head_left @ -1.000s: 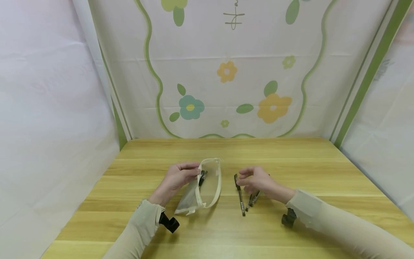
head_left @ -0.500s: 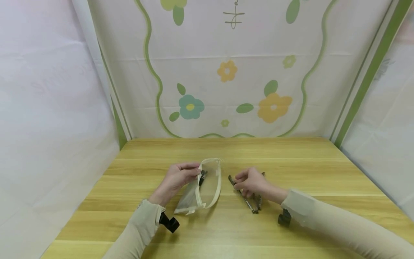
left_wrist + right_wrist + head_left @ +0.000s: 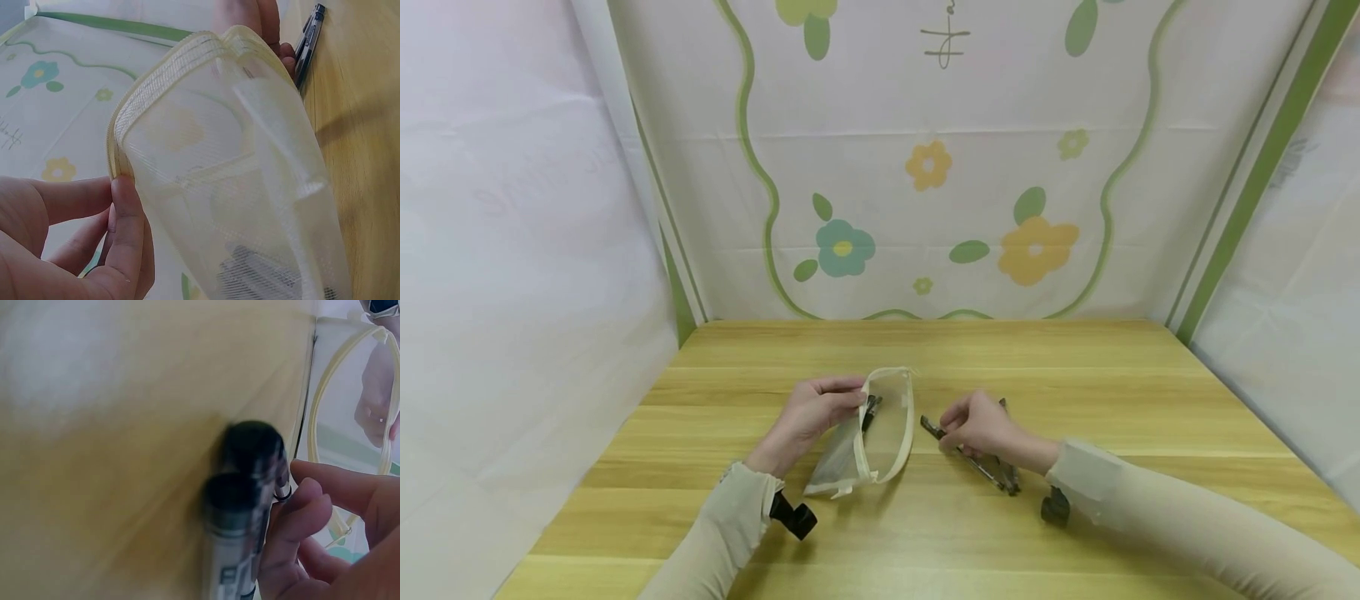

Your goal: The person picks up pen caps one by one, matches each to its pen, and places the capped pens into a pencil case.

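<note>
My left hand [image 3: 811,417] pinches the rim of a cream see-through mesh zip pouch [image 3: 835,463], whose mouth gapes toward the right. Dark pens [image 3: 870,413] show inside it, blurred through the mesh [image 3: 253,272] in the left wrist view. Right of the pouch, my right hand [image 3: 988,427] pinches a black-and-clear gel pen [image 3: 932,428] near its upper end; the pen slants over the table, its lower end near other pens. Those pens [image 3: 1011,477] lie partly hidden under the hand. Pen ends [image 3: 232,500] stand large and blurred in the right wrist view, beside my fingers [image 3: 300,519].
A wood-grain table [image 3: 880,550] lies beneath both hands. White cloth with printed flowers [image 3: 1033,250] rises behind it, and plain pale cloth sides [image 3: 535,275] stand left and right. Black wrist cameras [image 3: 793,517] hang under both sleeves.
My right hand has moved slightly left and closed on a pen, whose upper end has swung left toward the pouch. The left hand and pouch stay put.
</note>
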{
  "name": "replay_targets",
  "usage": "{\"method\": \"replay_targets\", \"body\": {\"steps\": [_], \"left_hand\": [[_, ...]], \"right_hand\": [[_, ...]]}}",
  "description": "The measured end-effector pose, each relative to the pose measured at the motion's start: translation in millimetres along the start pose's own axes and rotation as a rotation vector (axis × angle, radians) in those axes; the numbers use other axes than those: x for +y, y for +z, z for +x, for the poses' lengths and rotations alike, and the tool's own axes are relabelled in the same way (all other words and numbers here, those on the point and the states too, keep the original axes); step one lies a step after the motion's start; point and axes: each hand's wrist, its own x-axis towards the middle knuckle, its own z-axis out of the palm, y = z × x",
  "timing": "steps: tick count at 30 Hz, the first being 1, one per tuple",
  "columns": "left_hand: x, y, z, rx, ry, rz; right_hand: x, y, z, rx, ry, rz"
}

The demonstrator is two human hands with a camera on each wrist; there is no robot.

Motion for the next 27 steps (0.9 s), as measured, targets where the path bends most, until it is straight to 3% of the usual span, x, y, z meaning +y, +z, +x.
{"method": "replay_targets", "body": {"steps": [18, 27], "left_hand": [[-1.1, 0.4, -0.4, 0.015, 0.009, 0.014], [-1.0, 1.5, -0.5, 0.025, 0.016, 0.014]], "right_hand": [[1.8, 1.0, 0.4, -0.055, -0.122, -0.102], [-3.1, 0.4, 0.5, -0.010, -0.070, -0.103]]}}
